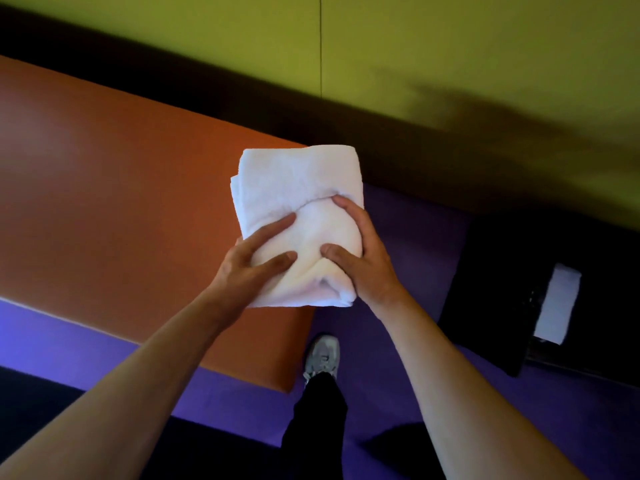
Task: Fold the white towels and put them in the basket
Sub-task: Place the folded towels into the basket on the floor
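White and thick, one folded towel was gripped in the air by two hands, the left hand and right hand clasped on its near end, the folded stack extending beyond them.

Single head-worn wide-angle view, looking steeply down and forward from the person's own eye height.

The lens faces down over both outstretched bare forearms, close to the left hand and right hand with the folded white terry towel at frame centre. Below it lie the orange padded bench top, the purple carpet floor and one grey laced sneaker. The olive-green wall fills the tilted upper part. No second view shares the scene.
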`<state>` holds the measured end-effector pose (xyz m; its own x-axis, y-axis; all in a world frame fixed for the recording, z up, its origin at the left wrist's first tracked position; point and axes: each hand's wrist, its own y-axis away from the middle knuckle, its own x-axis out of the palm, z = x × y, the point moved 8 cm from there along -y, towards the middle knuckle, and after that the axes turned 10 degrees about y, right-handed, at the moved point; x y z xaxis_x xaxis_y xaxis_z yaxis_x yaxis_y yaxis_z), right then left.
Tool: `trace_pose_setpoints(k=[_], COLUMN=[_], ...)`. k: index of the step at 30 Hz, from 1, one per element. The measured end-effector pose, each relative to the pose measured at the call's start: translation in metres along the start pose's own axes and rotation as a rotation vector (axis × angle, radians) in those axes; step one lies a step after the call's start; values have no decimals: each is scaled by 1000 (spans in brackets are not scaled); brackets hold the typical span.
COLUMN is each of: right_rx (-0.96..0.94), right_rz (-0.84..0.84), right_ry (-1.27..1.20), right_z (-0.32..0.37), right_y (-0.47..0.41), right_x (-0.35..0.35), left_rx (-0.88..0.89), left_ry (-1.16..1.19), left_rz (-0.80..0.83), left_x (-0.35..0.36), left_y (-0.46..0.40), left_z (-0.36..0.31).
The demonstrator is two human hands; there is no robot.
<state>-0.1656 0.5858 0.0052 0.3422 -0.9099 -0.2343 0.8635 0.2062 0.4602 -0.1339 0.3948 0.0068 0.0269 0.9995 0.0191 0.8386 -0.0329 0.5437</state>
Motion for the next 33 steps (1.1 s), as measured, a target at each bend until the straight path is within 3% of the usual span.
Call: trace_pose_setpoints(k=[7, 14, 26, 33], right_rx=[-52, -39, 134, 201], right_rz=[-63, -135, -319, -388], right_ry=[-122, -252, -286, -285], right_z=[-17, -80, -282, -412], right_y=[38, 101, 231, 251], right_x=[-77, -218, -456, -559], left_rx=[-12, -1, -108, -137], left_ry=[122, 77, -21, -46], left_rz=[-10, 97, 288, 396], left_x=[88, 253, 568, 716], left_y=[17, 23, 29, -7], left_z=[-14, -18, 75, 148])
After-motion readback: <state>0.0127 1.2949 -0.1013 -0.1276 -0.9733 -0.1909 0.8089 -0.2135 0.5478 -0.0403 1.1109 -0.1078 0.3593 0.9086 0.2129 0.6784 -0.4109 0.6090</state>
